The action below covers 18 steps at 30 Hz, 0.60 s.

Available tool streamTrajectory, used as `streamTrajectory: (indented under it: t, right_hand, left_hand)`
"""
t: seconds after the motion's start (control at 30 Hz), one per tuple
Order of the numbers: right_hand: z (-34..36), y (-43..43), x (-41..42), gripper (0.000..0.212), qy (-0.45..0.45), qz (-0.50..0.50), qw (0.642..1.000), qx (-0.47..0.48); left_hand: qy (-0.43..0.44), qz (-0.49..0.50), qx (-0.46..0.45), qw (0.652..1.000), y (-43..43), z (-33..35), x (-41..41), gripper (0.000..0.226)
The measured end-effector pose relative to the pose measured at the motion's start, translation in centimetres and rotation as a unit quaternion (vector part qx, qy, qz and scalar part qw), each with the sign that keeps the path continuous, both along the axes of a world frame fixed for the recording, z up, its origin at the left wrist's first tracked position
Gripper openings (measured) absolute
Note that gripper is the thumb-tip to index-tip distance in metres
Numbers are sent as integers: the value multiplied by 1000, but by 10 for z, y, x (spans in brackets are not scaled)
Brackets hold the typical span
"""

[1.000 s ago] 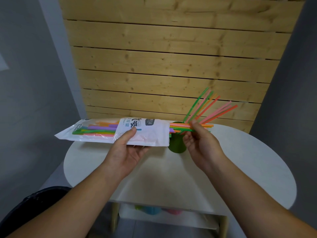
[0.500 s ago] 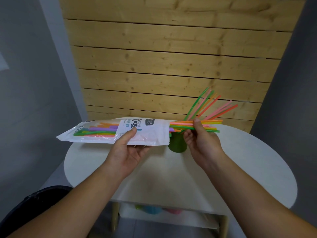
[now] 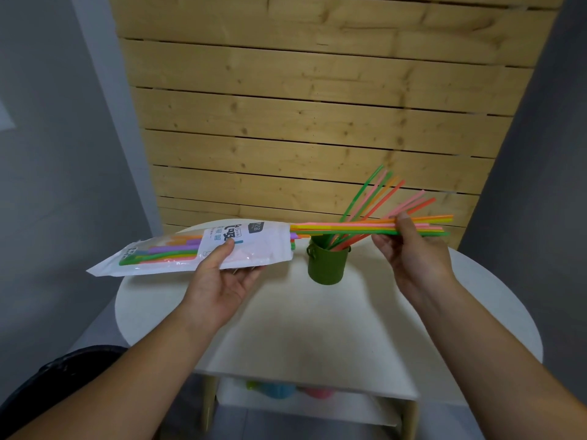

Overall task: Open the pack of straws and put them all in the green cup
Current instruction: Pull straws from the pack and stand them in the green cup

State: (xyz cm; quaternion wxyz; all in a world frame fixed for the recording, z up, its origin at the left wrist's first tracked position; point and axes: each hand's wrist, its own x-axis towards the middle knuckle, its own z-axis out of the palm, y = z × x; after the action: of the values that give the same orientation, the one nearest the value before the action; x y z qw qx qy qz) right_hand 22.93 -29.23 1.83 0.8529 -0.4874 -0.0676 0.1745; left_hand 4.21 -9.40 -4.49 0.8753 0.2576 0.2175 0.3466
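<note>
Nearest the body, under the white table (image 3: pixel 317 328), a shelf (image 3: pixel 317 404) carries blurred blue and pink things, too soft to name. Above the tabletop the pack (image 3: pixel 260 246) lies nearly level. Purple, green, orange and pink straws (image 3: pixel 171 252) show through its clear part, left of the left thumb. A bundle (image 3: pixel 349 228) of more sticks out of its open end and runs level to just past the right fingertips. Below that bundle, between the two sets of fingers, the green cup (image 3: pixel 327 265) stands upright on the table. It holds several loose straws (image 3: pixel 347 242) that lean away and rise above the right thumb. The left hand (image 3: pixel 219 281) grasps the pack, thumb on top, fingers beneath. The right hand (image 3: pixel 409 255) pinches the bundle, thumb over, fingers under. Beyond the fingertips stands a plank wall (image 3: pixel 317 122).
</note>
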Motion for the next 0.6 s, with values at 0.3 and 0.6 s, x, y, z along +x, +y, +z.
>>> streamTrajectory:
  t: [0.3,0.6]
  right_hand:
    - [2,-20,21,12,-31,-70,997,-17]
    - [9,-35,33,17,-140,-158,972,-100]
  left_hand:
    - [0,12,1,1000,6,-3,-1,25]
    - [13,8,-4,1000,2,-3,0,21]
